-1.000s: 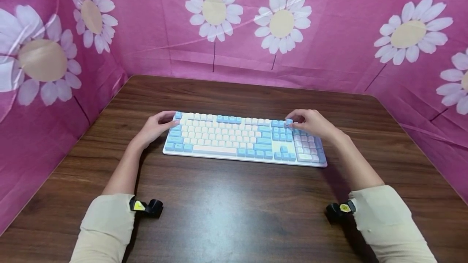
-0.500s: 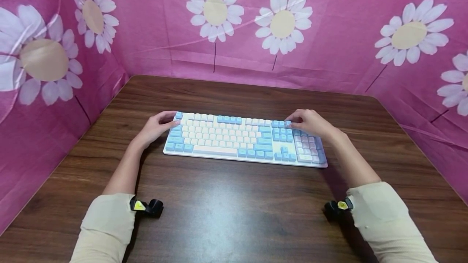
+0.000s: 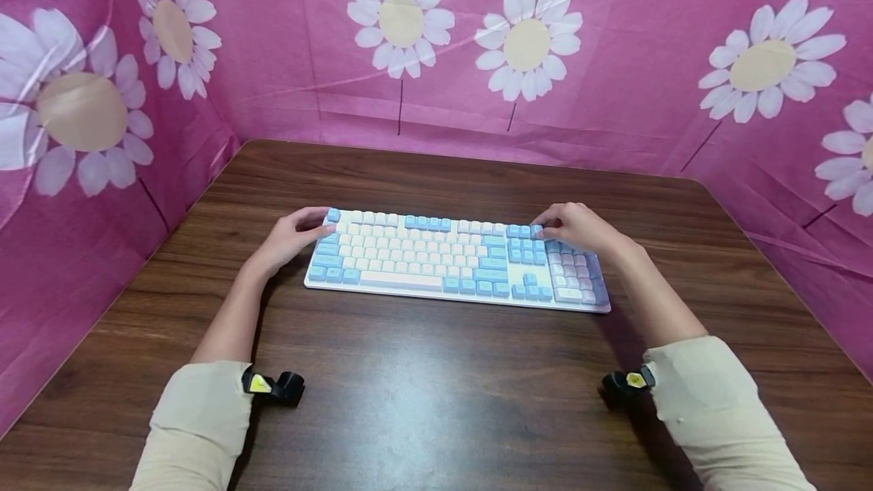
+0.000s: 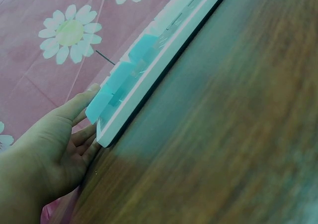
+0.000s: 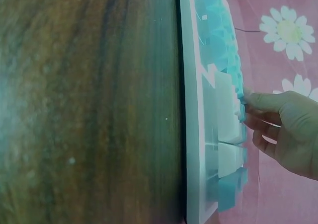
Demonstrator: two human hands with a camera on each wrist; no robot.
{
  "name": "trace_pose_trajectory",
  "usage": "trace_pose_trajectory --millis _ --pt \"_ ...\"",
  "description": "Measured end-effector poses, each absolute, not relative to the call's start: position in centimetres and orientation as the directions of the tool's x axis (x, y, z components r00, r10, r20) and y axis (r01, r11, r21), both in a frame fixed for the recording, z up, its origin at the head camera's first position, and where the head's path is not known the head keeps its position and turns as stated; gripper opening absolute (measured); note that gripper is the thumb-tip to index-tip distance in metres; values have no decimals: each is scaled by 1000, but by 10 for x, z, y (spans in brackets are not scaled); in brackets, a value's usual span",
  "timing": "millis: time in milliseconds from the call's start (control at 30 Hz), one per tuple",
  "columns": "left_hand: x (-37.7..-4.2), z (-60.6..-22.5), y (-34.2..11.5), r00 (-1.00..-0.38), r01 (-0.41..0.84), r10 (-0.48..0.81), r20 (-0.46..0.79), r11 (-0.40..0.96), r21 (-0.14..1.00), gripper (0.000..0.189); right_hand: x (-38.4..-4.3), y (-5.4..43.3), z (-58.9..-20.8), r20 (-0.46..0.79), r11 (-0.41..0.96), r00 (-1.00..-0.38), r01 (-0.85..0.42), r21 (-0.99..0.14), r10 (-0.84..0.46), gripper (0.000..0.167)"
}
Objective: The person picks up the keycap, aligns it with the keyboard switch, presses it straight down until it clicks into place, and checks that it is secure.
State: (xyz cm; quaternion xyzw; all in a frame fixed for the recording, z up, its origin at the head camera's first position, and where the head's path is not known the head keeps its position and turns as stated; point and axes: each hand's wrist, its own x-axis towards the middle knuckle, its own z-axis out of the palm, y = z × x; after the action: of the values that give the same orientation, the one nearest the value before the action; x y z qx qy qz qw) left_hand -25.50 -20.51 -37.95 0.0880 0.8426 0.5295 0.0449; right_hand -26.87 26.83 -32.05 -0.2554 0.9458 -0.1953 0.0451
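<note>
A full-size white and light-blue keyboard (image 3: 409, 256) lies across the middle of the wooden table, its front edge toward me. My left hand (image 3: 293, 237) grips its left end at the far corner. The left thumb (image 4: 79, 102) rests on top by the blue keys, while the other fingers curl round the side. At the back row, my right hand (image 3: 580, 229) pinches a light-blue keycap (image 3: 536, 232) at the right end of the navigation keys. In the right wrist view, the right thumb (image 5: 266, 101) meets the raised line of keys, with the other fingers curled behind. Those fingertips are partly hidden.
Pink cloth (image 3: 464, 112) printed with white daisies hangs behind and beside the brown wooden table (image 3: 436, 385). Each forearm has a black wrist camera, the left one (image 3: 276, 386) and the right one (image 3: 627, 386), close over the tabletop.
The keycap in my right hand has come down from slightly above its neighbours to level with the row. My right forearm has shifted slightly left; the left hand stays put.
</note>
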Motion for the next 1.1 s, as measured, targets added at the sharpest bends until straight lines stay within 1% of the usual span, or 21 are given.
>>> trace_pose_trajectory --millis 200,433,700,833,967,1100 --pt "-254 -377 -204 -981 100 195 20 411 906 61 -270 267 -319 3 793 -863 -467 -391 -506 19" --pt "-254 -378 -204 -980 92 199 8 421 902 63 -271 265 -315 -25 792 -841 -498 -354 -541 19" --pt "-255 -379 -205 -981 97 194 15 423 901 63 -272 269 -318 -2 796 -852 -488 -358 -524 23" --pt "-255 -379 -205 -981 96 192 14 422 901 63 -272 274 -324 -21 794 -880 -417 -443 -474 28" --pt "-255 -380 -205 -981 98 192 17 421 902 63 -271 281 -333 -83 772 -910 -292 -565 -405 38" --pt "-254 -379 -205 -981 98 192 18 417 904 62 -269 284 -339 -118 743 -925 -208 -637 -360 43"
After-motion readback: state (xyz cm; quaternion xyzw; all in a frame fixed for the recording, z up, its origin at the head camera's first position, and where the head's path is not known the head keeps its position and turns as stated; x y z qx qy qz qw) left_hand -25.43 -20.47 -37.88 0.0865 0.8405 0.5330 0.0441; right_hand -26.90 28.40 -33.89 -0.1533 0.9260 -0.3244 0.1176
